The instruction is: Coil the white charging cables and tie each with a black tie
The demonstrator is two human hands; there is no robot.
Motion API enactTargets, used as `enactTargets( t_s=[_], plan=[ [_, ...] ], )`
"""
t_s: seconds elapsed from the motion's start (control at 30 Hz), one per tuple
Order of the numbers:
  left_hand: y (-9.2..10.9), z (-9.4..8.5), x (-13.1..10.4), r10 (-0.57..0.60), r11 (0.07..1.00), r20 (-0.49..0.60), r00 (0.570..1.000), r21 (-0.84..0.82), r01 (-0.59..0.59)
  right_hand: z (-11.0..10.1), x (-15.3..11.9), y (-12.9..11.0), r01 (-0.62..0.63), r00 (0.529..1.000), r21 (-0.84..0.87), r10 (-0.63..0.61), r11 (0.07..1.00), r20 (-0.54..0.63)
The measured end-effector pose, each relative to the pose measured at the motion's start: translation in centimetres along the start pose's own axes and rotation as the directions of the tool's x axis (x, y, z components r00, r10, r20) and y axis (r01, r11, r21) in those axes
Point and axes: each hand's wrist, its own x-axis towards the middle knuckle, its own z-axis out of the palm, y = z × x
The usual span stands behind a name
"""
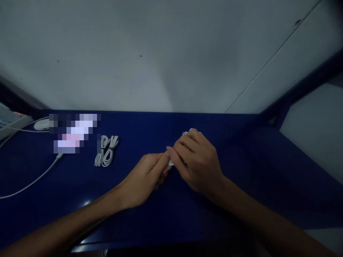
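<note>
Open room to my right, clutter to my left.
Past my right hand [199, 160], bare blue tabletop [249, 160] gives me sideways room; the pale panel [120, 64] bounds the far edge. Beyond my left hand [144, 178], a tied white cable bundle [107, 157], a pixelated object [77, 134] and a white cord [43, 175] obstruct passage.

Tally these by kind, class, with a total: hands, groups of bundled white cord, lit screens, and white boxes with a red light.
Hands: 2 (left hand, right hand)
Bundled white cord groups: 2 (tabletop cord, held cord, mostly hidden)
Lit screens: 1 (pixelated screen)
White boxes with red light: 1 (white box)
Total: 6
</note>
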Motion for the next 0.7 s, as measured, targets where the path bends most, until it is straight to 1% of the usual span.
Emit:
enactTargets(
  t_s=[0.07,0.13,0.17,0.2,0.27,0.37,0.43,0.5,0.6,0.63,0.7],
  plan=[
    [0.1,-0.2,0.1,-0.037,0.995,0.095,0.995,-0.091,0.045,0.2,0.0,0.2,0.075,0.996,-0.077,-0.078,0.994,-0.038],
    [0.5,-0.5,0.2,-0.064,0.979,0.230,0.971,-0.173,0.105,0.3,-0.1,0.6,0.132,0.986,-0.100,-0.140,0.986,-0.087],
    [0.7,-0.6,0.2,-0.066,0.971,0.284,0.957,-0.201,0.126,0.3,-0.1,0.8,0.154,0.980,-0.083,-0.162,0.985,-0.111],
    [0.8,-0.8,0.2,-0.060,0.965,0.319,0.946,-0.222,0.136,0.3,-0.1,1.1,0.174,0.976,-0.056,-0.180,0.983,-0.121],
    [1.1,-0.9,0.2,-0.044,0.958,0.353,0.934,-0.251,0.140,0.1,-0.1,1.6,0.193,0.973,-0.008,-0.193,0.981,-0.130],
    [1.1,-1.0,0.2,-0.032,0.954,0.373,0.927,-0.265,0.139,-0.1,0.0,2.1,0.204,0.972,0.013,-0.201,0.979,-0.123],
    [0.8,-0.9,0.3,-0.027,0.951,0.365,0.931,-0.276,0.136,-0.1,0.0,2.2,0.217,0.969,-0.002,-0.216,0.976,-0.124],
    [0.5,-0.9,0.5,-0.012,0.956,0.321,0.947,-0.275,0.105,0.0,0.0,2.2,0.225,0.968,-0.025,-0.227,0.974,-0.104],
    [0.1,-0.8,0.7,0.014,0.971,0.226,0.974,-0.236,0.041,0.2,0.1,2.2,0.233,0.972,-0.059,-0.235,0.971,-0.028],
    [0.0,-0.8,0.8,0.024,0.975,0.207,0.978,-0.223,0.024,0.2,0.1,2.2,0.235,0.971,-0.075,-0.237,0.969,-0.012],
    [0.0,-0.9,0.8,0.038,0.981,0.201,0.979,-0.195,0.002,0.3,0.1,2.3,0.243,0.969,-0.104,-0.247,0.964,-0.023]
  ],
)
